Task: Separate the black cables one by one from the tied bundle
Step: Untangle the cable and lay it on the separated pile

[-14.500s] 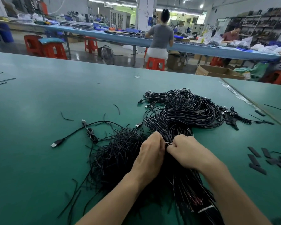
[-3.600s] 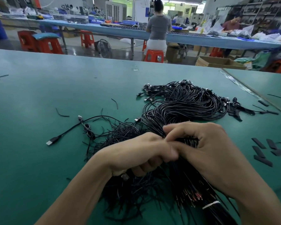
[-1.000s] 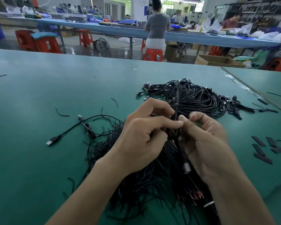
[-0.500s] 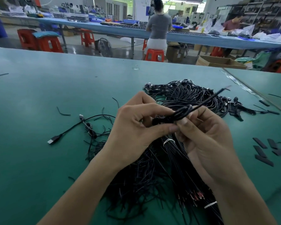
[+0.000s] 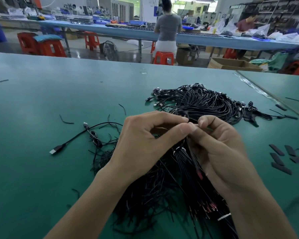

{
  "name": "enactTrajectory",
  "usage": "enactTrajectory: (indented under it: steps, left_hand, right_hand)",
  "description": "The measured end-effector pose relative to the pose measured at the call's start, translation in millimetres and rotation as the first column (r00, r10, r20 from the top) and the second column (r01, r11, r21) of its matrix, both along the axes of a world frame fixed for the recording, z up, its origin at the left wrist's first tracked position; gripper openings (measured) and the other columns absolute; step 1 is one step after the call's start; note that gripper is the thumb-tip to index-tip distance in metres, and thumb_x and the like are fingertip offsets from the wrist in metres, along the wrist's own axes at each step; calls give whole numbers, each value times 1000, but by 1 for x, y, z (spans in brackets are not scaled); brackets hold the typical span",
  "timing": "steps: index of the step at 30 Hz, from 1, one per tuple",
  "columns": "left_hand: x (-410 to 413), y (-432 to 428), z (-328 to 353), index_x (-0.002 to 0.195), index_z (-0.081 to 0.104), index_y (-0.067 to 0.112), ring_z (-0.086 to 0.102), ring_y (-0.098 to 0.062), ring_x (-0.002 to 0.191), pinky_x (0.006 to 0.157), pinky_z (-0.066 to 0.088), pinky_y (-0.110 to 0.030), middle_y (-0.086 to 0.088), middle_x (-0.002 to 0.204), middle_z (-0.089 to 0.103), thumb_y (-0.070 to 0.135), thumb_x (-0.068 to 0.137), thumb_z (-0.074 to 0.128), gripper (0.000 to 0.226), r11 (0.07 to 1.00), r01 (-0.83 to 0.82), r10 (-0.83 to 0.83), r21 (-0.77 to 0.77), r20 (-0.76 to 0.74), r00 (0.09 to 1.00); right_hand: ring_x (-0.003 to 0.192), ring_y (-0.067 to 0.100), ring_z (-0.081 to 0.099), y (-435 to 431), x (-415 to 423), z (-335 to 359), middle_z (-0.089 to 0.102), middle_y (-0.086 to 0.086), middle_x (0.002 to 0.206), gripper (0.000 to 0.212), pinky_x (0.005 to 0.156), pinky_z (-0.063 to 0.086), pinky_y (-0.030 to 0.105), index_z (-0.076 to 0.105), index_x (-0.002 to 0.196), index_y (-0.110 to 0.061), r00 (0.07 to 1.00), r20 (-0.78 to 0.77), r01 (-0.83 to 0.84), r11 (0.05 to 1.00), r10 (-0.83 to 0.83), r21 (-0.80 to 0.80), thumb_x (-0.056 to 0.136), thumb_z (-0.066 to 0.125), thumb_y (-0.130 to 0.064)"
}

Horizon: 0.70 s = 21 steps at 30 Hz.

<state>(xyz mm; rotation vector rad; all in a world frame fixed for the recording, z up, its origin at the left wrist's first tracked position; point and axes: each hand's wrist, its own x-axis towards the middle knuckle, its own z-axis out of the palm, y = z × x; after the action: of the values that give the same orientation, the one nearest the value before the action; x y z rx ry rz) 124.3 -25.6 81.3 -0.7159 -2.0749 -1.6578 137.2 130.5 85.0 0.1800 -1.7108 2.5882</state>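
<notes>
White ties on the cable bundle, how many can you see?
2. One white tie lies between the left hand and right hand; the other is nearer the camera, by the right forearm. More may be hidden.

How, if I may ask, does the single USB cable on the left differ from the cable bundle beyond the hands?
The single cable lies alone, mostly stretched out; the bundle is many cables curved together. The single cable's plug points near-left; the bundle's plugs cluster at its far-left end. Both are black.

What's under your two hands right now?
A heap of thin black cables on the green table mat, one group bound by a white tie. Fingers cover what they pinch.
</notes>
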Motion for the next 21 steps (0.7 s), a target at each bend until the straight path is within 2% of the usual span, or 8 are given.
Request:
enactTrajectory:
  steps: [1,4,10,14,16,18,20,21]
  left_hand:
    - [0,0,0,94,78,35,73,-11,87,75,57,-25,14,91,76,35,83,75,11,999,25,-25,26,15,1000]
    - [-4,-3,-3,91,74,32,71,-11,82,75,55,-22,8,88,74,20,78,83,20,997,64,-64,41,1,998]
    - [-9,-8,-6,89,58,29,71,-18,85,80,54,-24,-8,93,72,5,77,79,34,968,186,-189,168,1,982]
    - [-10,-10,-6,85,56,22,69,-16,84,80,52,-21,-11,92,68,5,79,76,27,970,208,-213,129,22,977]
    - [-11,-11,-7,87,57,21,68,-11,78,76,52,-19,-4,85,69,5,79,76,26,976,196,-203,93,66,977]
    - [-15,-16,-8,86,59,27,69,-9,72,69,54,-19,4,82,72,6,77,76,29,993,98,-105,71,120,987]
    - [-26,-27,-14,80,60,33,71,-6,68,63,56,-20,8,78,75,6,74,78,33,985,-155,138,81,183,973]
    - [-33,-36,-19,78,60,32,72,-4,67,63,58,-23,8,75,75,6,74,80,32,946,-314,290,79,224,931]
  right_hand:
    - [54,7,48,0,0,-1,55,-1,62,18,49,43,15,55,70,-21,1000,-2,8,1000,-8,12,68,72,-15]
    - [54,7,48,-1,-2,-3,55,-3,61,19,49,42,16,56,66,-24,999,34,0,1000,0,16,66,73,-18]
    - [48,6,47,-8,-1,-3,52,0,63,20,43,37,16,53,70,-17,966,201,-117,970,161,-212,67,71,-9]
    - [47,6,48,-5,-1,-1,57,1,64,21,41,36,16,55,68,-17,930,286,-161,955,231,-249,61,75,-11]
    - [49,8,53,-5,-1,-4,62,3,65,24,42,39,17,53,76,-16,956,255,-109,984,144,-144,68,74,-12]
    - [56,10,61,-4,-3,-7,72,5,74,19,47,43,19,54,86,-16,983,184,-8,995,-10,95,82,72,-18]
    - [65,12,67,2,-6,-9,76,7,84,9,52,44,21,57,95,-17,983,125,99,957,-137,274,94,64,-23]
    - [67,11,68,8,-9,-10,77,5,86,5,54,44,22,58,97,-18,975,100,158,933,-199,324,97,59,-23]
